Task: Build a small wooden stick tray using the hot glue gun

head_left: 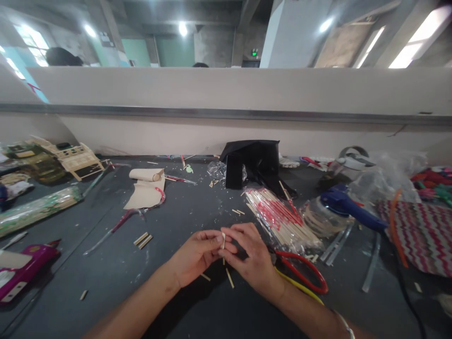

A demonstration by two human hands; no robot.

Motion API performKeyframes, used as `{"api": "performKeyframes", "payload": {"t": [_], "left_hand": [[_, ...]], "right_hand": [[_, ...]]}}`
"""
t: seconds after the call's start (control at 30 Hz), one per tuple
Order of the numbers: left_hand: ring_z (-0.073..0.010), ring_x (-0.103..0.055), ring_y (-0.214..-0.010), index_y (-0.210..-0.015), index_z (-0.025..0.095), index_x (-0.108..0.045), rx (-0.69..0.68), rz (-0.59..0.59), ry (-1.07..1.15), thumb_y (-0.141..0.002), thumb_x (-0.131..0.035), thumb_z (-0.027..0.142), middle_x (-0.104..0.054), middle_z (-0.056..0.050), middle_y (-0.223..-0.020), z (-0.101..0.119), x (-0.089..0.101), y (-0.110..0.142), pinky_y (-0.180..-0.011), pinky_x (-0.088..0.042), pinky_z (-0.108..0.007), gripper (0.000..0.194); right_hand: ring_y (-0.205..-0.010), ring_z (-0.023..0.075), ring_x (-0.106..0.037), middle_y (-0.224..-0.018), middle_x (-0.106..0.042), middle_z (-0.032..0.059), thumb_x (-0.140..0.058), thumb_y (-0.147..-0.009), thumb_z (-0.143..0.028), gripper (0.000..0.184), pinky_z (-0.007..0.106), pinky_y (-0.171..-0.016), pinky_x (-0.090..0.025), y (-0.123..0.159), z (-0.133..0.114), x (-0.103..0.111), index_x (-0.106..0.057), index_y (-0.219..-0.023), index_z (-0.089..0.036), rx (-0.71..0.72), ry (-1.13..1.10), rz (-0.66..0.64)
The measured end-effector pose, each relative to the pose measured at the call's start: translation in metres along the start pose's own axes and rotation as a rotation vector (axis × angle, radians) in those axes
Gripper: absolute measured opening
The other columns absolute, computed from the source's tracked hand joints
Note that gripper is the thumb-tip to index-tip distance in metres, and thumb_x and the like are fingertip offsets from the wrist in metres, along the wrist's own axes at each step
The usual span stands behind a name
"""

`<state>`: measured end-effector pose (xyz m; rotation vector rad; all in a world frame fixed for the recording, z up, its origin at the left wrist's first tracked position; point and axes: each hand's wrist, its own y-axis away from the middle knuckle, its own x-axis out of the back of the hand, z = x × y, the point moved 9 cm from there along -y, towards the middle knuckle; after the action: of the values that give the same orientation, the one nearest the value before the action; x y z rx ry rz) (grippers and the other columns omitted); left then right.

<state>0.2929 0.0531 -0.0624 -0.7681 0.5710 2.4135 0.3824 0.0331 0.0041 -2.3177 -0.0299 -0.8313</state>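
Note:
My left hand (197,254) and my right hand (252,256) meet over the dark table, fingertips close together. Between them is a short pale wooden stick (223,241), held nearly upright. My left thumb and index finger pinch it, and my right index finger and thumb close on it from the other side. Part of it is hidden by the fingers. Beneath the hands lie loose cut stick pieces (230,278). Red-and-yellow-handled pliers (307,273) lie beside my right wrist, their jaws hidden. A plastic bag of wooden sticks (278,216) lies beyond my right hand.
To the right are a blue glue gun (353,207), a clear jar (323,223) and a striped cloth (416,235). On the left lie a magenta tool (31,268), a packet of sticks (38,209) and a small wooden model (79,160). Behind, a black pouch (252,160) stands near a partition (226,89).

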Motion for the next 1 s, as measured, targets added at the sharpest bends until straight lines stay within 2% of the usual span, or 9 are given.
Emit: {"api": "performKeyframes", "payload": {"t": [0.37, 0.6, 1.0], "left_hand": [[-0.0144, -0.066, -0.078, -0.102, 0.009, -0.07, -0.044, -0.06, 0.006, -0.084, -0.06, 0.016, -0.073, -0.013, -0.089, 0.009, -0.011, 0.005, -0.081, -0.046, -0.026, 0.022], [-0.0118, -0.066, -0.077, -0.096, 0.009, -0.07, -0.016, -0.098, 0.032, -0.085, -0.059, 0.017, -0.073, -0.013, -0.088, 0.006, -0.016, 0.005, -0.078, -0.046, -0.022, 0.017], [-0.0144, -0.067, -0.079, -0.093, 0.008, -0.071, -0.01, -0.113, 0.023, -0.084, -0.06, 0.017, -0.074, -0.013, -0.083, 0.007, -0.016, 0.005, -0.079, -0.047, -0.023, 0.017]], "right_hand": [[-0.093, 0.0209, -0.054, -0.1, -0.056, 0.006, -0.07, -0.078, -0.022, 0.035, 0.038, -0.081, -0.049, -0.003, -0.004, 0.011, -0.06, -0.112, -0.023, 0.014, -0.067, 0.059], [-0.093, 0.0207, -0.054, -0.1, -0.056, 0.0055, -0.071, -0.076, -0.021, 0.037, 0.037, -0.081, -0.049, -0.001, -0.007, 0.012, -0.06, -0.111, -0.024, 0.043, -0.103, 0.056], [-0.094, 0.0203, -0.054, -0.101, -0.055, 0.0054, -0.07, -0.076, -0.019, 0.039, 0.036, -0.082, -0.049, -0.001, -0.007, 0.008, -0.059, -0.113, -0.025, 0.035, -0.141, 0.032]]}}
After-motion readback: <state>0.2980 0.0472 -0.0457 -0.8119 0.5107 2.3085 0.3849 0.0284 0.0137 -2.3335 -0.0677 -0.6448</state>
